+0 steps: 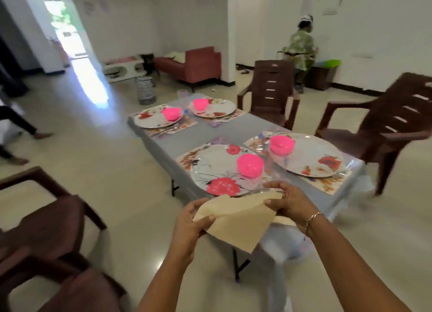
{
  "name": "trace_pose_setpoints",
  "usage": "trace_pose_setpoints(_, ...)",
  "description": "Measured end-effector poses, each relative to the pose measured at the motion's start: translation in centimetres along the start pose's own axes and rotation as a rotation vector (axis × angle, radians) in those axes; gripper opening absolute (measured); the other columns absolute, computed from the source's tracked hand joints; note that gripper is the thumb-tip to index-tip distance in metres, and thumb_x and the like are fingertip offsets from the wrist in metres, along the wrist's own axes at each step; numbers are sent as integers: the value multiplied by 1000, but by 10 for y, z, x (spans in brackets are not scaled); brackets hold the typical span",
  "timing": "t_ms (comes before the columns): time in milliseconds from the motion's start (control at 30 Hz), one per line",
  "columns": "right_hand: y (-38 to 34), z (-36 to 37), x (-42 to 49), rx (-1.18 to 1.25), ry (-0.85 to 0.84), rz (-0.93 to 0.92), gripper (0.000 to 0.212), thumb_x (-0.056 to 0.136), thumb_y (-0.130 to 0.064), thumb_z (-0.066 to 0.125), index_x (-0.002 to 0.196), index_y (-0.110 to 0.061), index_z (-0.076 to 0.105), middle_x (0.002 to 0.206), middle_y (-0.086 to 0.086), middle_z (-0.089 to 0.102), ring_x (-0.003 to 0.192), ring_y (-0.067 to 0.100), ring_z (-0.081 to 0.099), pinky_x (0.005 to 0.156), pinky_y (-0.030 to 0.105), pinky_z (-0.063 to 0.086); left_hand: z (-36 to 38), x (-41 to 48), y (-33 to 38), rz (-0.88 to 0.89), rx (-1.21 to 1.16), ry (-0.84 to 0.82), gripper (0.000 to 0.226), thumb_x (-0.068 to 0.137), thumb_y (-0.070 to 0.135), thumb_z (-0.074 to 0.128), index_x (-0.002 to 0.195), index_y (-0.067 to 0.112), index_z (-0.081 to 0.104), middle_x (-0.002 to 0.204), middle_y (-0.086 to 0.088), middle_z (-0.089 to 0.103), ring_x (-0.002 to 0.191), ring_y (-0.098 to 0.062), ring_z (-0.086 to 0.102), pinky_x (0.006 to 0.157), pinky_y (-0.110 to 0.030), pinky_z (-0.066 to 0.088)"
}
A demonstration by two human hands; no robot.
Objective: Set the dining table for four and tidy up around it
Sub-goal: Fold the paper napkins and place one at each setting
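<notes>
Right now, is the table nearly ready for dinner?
Nearly. Done: four flowered plates, each carrying a pink bowl, sit on placemats. In hand: left hand and right hand hold a beige napkin. Left, probably: placing napkins and pushing in the brown chairs standing away from the table.

We are holding a beige napkin [236,220] between our left hand [194,220] and right hand [287,202]; it is looking matt and soft, like cloth, and is folding smoothly. A thin metal bracelet [312,219] is glinting on the right wrist. The tabletop [229,129] is wearing a grey-blue cover that is showing a faint sheen and hanging in limp folds at the near corner. The floral plates [215,166] are shining glossy and smooth, and the pink bowls [250,165] are looking like glossy, slightly see-through plastic. The printed placemats [327,184] are catching light like laminated sheet. The brown chairs [271,85] are looking like moulded plastic with a dull sheen. The pale floor [93,171] is gleaming, polished.
</notes>
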State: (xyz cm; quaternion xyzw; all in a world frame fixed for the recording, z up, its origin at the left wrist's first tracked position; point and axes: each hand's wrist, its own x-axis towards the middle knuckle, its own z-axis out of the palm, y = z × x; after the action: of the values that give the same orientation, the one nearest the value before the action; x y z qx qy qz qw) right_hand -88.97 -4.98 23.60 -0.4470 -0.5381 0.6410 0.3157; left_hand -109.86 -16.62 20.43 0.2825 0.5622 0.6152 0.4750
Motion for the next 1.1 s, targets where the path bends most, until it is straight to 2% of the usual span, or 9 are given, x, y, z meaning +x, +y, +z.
trace_pose_setpoints(200,-13,141,90,-81,-141,-58,29,75,19,59,80,-10,63,79,10,57,58,14,57,46,17,49,-123,47,43,90,44,140,50,68,-6,73,103,24,54,92,-9,68,76,-19,64,56,-24,53)
trace_pose_setpoints(367,-23,236,153,-79,-211,-79,50,70,19,64,112,-8,57,97,5,56,75,18,55,57,23,56,-210,83,69,100,10,280,57,62,-4,72,110,18,51,89,-6,69,75,-16,65,62,-27,51)
trace_pose_setpoints(467,-29,273,182,-187,-210,-221,55,67,16,70,116,-5,58,93,2,56,79,19,54,60,13,54,-244,107,81,179,81,381,49,75,-16,63,111,17,55,89,-2,70,76,-12,64,61,-19,50)
trace_pose_setpoints(600,-37,312,222,-400,-186,-461,34,64,4,74,89,-17,68,66,-22,60,63,2,53,55,7,42,-273,145,91,304,192,474,34,71,-25,54,67,8,61,62,8,65,61,-3,58,58,-13,45)
trace_pose_setpoints(667,-37,324,245,-396,-174,-534,41,66,9,69,70,-32,70,56,-21,62,59,2,55,55,10,40,-283,168,91,348,186,517,40,65,-30,44,54,7,54,62,4,66,65,-5,61,63,-16,47)
trace_pose_setpoints(767,-35,336,283,-318,-158,-615,56,66,21,59,59,-34,66,67,-17,66,69,10,60,61,15,46,-297,207,95,392,142,546,42,62,-32,38,51,7,50,68,-4,67,72,-14,63,68,-23,49)
trace_pose_setpoints(833,-38,344,312,-296,-142,-649,57,65,26,58,58,-31,64,68,-17,66,69,6,61,63,13,46,-304,238,103,408,137,543,44,63,-32,38,50,8,50,64,1,66,69,-9,62,65,-18,50)
trace_pose_setpoints(933,-49,352,358,-257,-97,-640,51,68,24,58,60,-26,65,70,-16,68,70,6,62,65,16,49,-314,283,122,419,105,517,58,63,-33,38,43,20,53,62,0,66,67,-9,63,62,-17,51)
trace_pose_setpoints(1100,-80,359,423,-194,-90,-600,56,73,20,59,56,-33,69,67,-16,68,68,6,62,68,16,51,-328,357,159,406,128,438,61,65,-35,39,41,19,58,65,-2,68,70,-12,66,62,-19,53)
